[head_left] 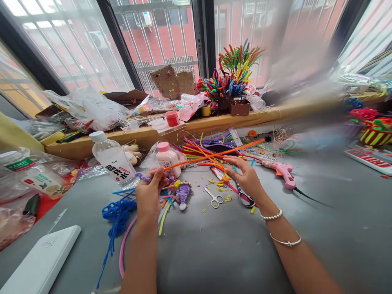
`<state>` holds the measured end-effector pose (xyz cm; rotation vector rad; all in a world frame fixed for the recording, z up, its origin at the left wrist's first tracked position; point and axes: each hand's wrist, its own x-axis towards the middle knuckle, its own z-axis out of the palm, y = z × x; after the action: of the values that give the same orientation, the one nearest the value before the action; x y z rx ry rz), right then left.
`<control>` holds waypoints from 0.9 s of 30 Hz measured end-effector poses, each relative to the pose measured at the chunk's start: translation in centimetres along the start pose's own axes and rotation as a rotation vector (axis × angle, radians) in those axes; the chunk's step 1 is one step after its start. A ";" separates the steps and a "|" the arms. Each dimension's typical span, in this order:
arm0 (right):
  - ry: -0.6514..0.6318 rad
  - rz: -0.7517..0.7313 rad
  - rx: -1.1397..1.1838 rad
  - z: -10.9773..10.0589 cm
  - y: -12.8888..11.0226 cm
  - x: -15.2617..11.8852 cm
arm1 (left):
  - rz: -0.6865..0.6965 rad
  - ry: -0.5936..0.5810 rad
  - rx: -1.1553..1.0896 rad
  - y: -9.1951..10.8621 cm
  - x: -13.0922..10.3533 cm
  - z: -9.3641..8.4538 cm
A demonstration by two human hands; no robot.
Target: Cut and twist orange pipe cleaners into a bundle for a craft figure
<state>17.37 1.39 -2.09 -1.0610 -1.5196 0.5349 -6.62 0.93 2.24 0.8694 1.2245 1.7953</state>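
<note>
Orange pipe cleaner (211,155) in left hand (149,194) — "开水" on clear bottle (112,157)

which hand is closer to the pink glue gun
Right. The right hand is just to the left of the pink glue gun; the left hand is much farther left, pinching an orange pipe cleaner.

The left hand (150,194) pinches an orange pipe cleaner (211,154) that slants toward the far right; the relaxed right hand (247,177) is just beside it. Small scissors (213,197) and a pink glue gun (284,170) lie on the surface (214,253).
</note>
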 end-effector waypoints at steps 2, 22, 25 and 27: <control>-0.070 -0.003 0.169 -0.2 -0.3 0.0 | -0.039 -0.072 0.050 -0.3 -0.3 0.3; 0.001 0.178 0.387 0.6 -0.6 -0.2 | -0.038 -0.388 0.430 -1.6 -0.8 0.5; -0.137 0.028 0.027 1.2 -0.7 -0.6 | -0.010 -0.399 0.417 -1.7 -0.8 0.6; -0.161 -0.094 -0.120 1.4 -0.8 -0.7 | 0.021 -0.416 0.421 -1.6 -1.0 0.7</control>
<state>15.74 0.69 -2.18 -1.0527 -1.7527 0.4779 -5.20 0.73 0.81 1.4156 1.3294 1.2929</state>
